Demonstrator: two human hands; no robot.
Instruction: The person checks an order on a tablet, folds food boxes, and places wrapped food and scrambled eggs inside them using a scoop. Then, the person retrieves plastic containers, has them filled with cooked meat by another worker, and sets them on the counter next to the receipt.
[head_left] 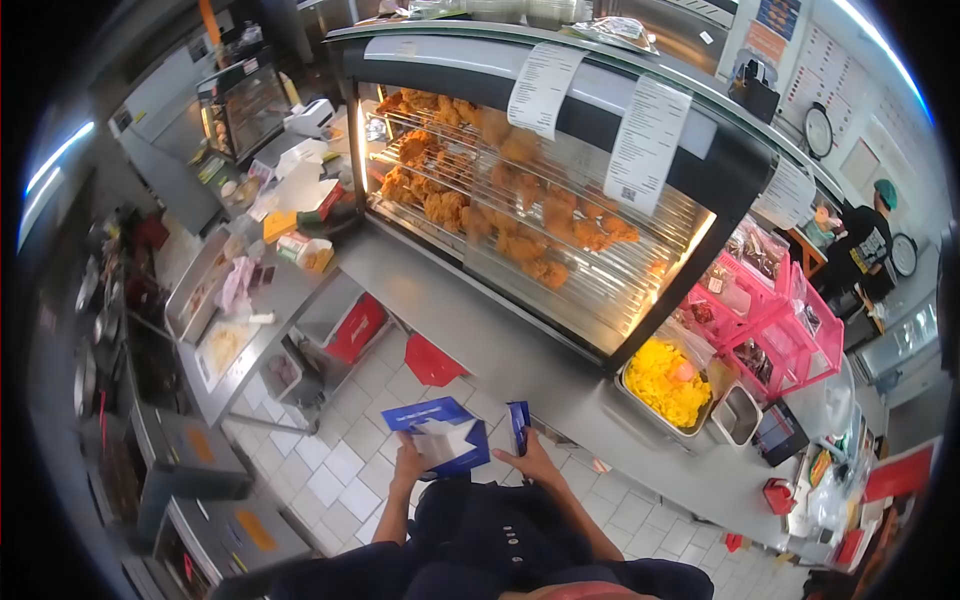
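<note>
My left hand point(408, 462) is closed on the edge of a blue paper carton point(432, 412) with white inner flaps, held in front of my body at waist height. To its right, my right hand point(535, 460) grips a narrow, dark blue flat piece point(518, 424) that looks like folded card; its exact kind is unclear. A gap separates the two hands. Beyond them stands a lit glass display warmer point(480, 262) with fried chicken point(445, 208) on wire racks.
A steel counter point(430, 300) runs below the warmer. At right are a pan of yellow food point(665, 385), an empty steel pan point(737, 415) and pink baskets point(800, 335). A side table point(215, 395) stands left. Another person point(865, 240) is at far right.
</note>
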